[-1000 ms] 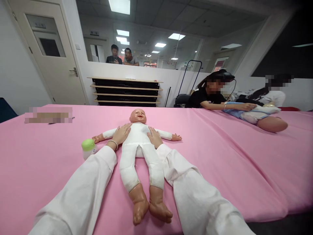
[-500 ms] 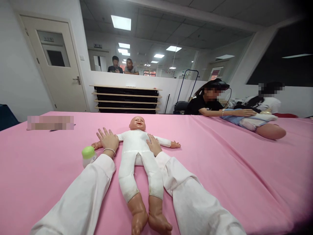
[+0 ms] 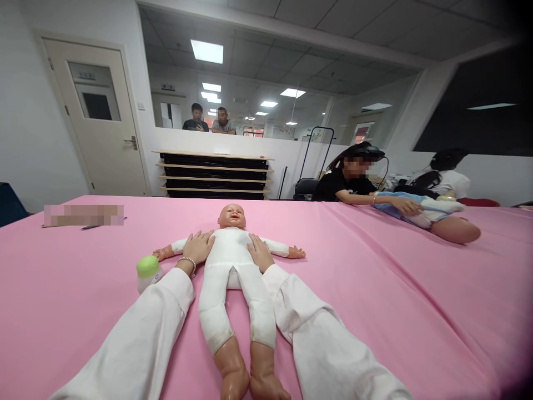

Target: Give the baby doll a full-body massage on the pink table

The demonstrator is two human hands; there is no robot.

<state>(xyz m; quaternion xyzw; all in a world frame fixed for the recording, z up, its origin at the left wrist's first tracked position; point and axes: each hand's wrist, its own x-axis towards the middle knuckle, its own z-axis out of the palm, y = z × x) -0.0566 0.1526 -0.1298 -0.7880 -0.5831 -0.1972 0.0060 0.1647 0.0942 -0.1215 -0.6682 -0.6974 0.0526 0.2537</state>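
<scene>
A baby doll (image 3: 231, 261) in a white body suit lies on its back on the pink table cover (image 3: 375, 289), head away from me. My left hand (image 3: 196, 248) rests flat on the doll's chest and shoulder at its left side, fingers stretched out, a bead bracelet on the wrist. My right hand (image 3: 259, 253) lies flat on the other side of the chest, fingers together and extended. Neither hand grips anything. Both my arms wear white sleeves.
A small white bottle with a green cap (image 3: 147, 272) stands just left of my left wrist. At the far right a person in black (image 3: 345, 180) handles another doll in blue cloth (image 3: 420, 208); a second person sits behind. Shelves (image 3: 214, 173) and a door (image 3: 97, 116) lie beyond.
My left hand lifted off the doll and spread over its arm half a second ago, and now lies on the chest again. The right hand stayed on the chest. The camera tilted up slightly.
</scene>
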